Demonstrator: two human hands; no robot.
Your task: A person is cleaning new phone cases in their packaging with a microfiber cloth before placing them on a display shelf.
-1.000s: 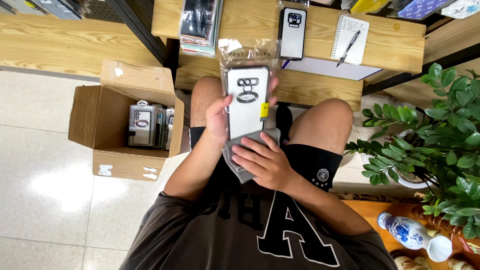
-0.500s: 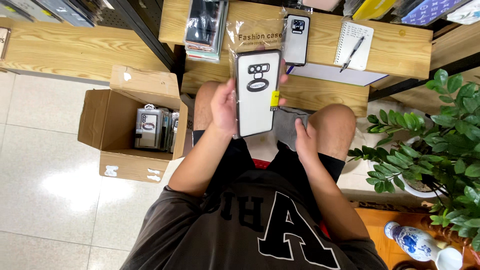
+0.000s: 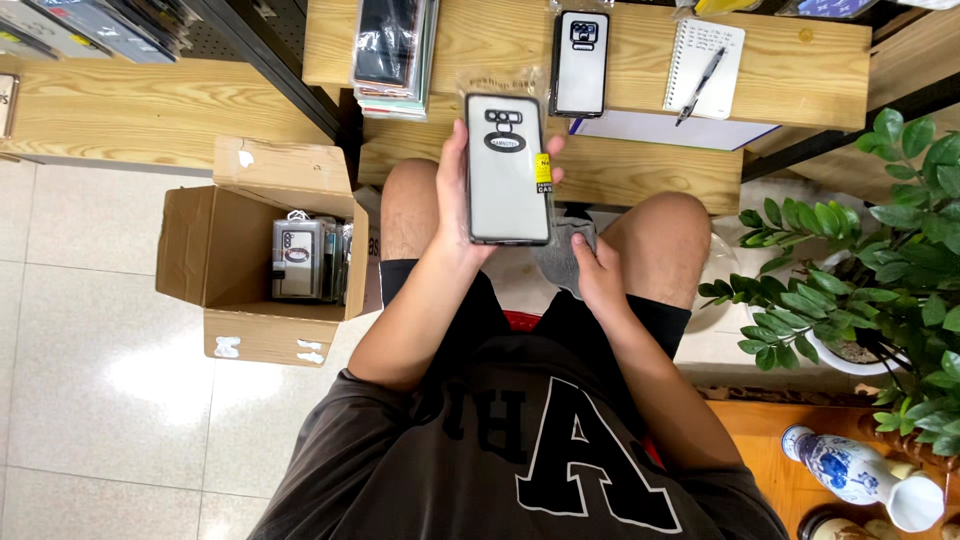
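A bagged phone case (image 3: 508,170) is gripped upright in the left hand (image 3: 455,190), fingers closed round its edges, above the knees; a grey cloth (image 3: 562,255) is pinched in the right hand (image 3: 597,275) — wiping seems under way; next, cloth must meet case.

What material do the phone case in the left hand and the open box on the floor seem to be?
Phone case: probably glossy plastic, its pale back shiny inside a dark rim, in a clear film bag. Box: brown matte cardboard, with folded flaps and tape remains.
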